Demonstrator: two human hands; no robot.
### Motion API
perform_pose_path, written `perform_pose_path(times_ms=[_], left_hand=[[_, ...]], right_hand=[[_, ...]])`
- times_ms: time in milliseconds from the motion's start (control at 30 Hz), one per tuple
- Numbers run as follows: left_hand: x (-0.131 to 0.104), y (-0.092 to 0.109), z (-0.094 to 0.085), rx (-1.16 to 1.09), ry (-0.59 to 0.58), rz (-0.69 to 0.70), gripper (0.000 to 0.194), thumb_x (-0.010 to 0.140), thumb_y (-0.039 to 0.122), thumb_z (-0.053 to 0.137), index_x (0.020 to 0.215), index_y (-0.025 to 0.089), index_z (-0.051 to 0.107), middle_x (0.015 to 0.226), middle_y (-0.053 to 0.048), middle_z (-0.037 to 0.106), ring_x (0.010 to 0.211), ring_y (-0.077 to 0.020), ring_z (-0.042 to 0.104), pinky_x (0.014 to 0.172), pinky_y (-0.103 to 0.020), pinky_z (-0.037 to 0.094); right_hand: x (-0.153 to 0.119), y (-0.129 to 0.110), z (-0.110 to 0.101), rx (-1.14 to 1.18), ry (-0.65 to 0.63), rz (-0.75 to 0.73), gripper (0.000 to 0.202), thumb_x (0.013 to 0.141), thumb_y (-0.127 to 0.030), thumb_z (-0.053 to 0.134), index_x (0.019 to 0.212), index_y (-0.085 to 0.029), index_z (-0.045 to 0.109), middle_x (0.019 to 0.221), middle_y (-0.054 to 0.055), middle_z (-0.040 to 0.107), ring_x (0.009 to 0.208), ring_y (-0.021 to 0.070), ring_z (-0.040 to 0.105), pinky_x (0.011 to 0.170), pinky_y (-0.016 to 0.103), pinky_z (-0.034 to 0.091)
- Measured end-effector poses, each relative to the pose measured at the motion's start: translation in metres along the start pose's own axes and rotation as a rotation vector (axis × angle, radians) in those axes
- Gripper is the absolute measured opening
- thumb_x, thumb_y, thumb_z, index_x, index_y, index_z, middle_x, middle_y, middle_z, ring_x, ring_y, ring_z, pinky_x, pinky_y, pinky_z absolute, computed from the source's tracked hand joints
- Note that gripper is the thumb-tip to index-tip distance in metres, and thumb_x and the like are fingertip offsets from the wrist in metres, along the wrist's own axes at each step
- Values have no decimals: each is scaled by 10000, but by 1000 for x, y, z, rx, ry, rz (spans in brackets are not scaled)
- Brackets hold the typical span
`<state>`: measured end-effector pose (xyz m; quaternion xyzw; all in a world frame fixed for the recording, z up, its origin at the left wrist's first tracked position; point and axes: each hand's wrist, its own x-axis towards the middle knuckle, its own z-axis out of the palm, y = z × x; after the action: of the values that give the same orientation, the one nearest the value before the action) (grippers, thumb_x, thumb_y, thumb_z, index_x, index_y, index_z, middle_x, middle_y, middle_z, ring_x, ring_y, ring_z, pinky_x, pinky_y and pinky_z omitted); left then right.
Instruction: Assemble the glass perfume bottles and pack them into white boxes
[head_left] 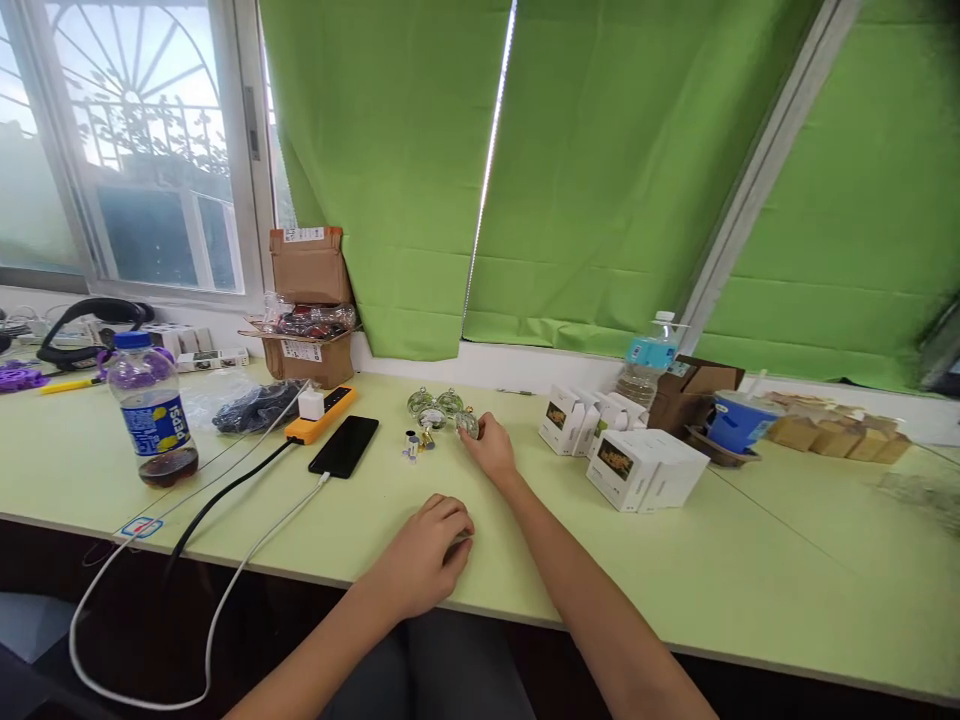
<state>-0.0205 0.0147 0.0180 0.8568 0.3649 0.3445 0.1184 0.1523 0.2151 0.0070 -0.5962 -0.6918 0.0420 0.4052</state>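
Head view shows two bare hands over a pale green tabletop [750,590]. The right hand [491,450] is stretched toward the back edge, and its fingers grasp a clear round piece [466,424]. This piece is just beside a group of similar clear round pieces [435,408], which lies nearer to the back edge than to the front edge. Some small metallic parts [418,442] are near this group, on the side of the front edge.

The left hand [427,550] is close to the front edge, with its fingers curled inward; I cannot tell if it holds something, because the fingers cover the inside.

To the left of the small parts lies a black phone [343,447], with a white cable [322,481] plugged into its end. Just beside the phone is an orange power strip [322,415]. A Pepsi bottle [154,425] stands upright farther left, near the front edge.

To the right of the right hand stand several white boxes [645,470]. Behind them, toward the back edge, is a water bottle [646,365], and farther right is a blue cup [739,422].
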Motion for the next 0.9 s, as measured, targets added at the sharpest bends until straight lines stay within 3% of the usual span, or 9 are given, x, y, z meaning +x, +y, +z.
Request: perform_pose_path(times_ms=[133,200,267,367,500,633,800,900], left_hand=[[0,1,0,1,14,8,179,906,118,490,985,226,609,1067,-62,624,1063,-228,555,953,-390,482],[0,2,0,6,16,10,178,903,116,494,981,226,610,1064,-59,626,1059,-224,559,948,-382,485],[0,2,0,8,18,8,178,903,112,492,977,225,608,1060,-57,627,1057,-220,560,939,-372,488],[0,2,0,9,9,5,183,906,108,484,980,224,605,1062,-56,624,1055,-217,554,931,-366,487],[0,2,0,12,3,5,175,909,111,477,965,224,600,1059,-57,620,1050,-218,547,931,-369,483],[0,2,0,9,9,5,176,906,106,477,963,222,597,1057,-60,620,1048,-220,546,930,-371,481],[0,3,-1,6,2,-4,179,907,107,478,978,224,593,1069,-53,619,1055,-218,543,933,-369,479],[0,3,0,2,7,-4,185,911,105,476,991,226,592,1076,-51,617,1065,-216,541,944,-368,474]], right_hand=[[-17,-7,-11,62,-62,-89,477,836,-667,535,663,-223,521,615,5,567,597,162,484,576,272,349],[-21,-9,-16,98,-35,-93,514,872,-666,485,619,-219,509,607,15,550,613,167,481,600,280,370],[-21,-7,-19,158,31,-81,452,898,-604,473,686,-212,553,712,38,583,678,180,503,656,293,406],[-17,-2,-20,255,62,-74,261,884,-424,503,957,-201,617,1003,79,609,798,193,534,756,317,453],[-15,2,-15,320,-46,-114,388,811,-259,507,1190,-227,590,1197,70,569,847,172,558,805,305,488],[-19,1,-10,409,-156,-158,432,825,-253,494,1251,-250,571,1246,48,563,876,160,562,863,305,481],[-20,-1,-7,416,-252,-106,460,811,-383,636,1237,-220,577,1086,46,642,771,161,566,766,304,488],[-19,0,-6,424,-259,-84,451,841,-418,618,1243,-219,570,1052,47,657,739,156,578,727,295,488]])
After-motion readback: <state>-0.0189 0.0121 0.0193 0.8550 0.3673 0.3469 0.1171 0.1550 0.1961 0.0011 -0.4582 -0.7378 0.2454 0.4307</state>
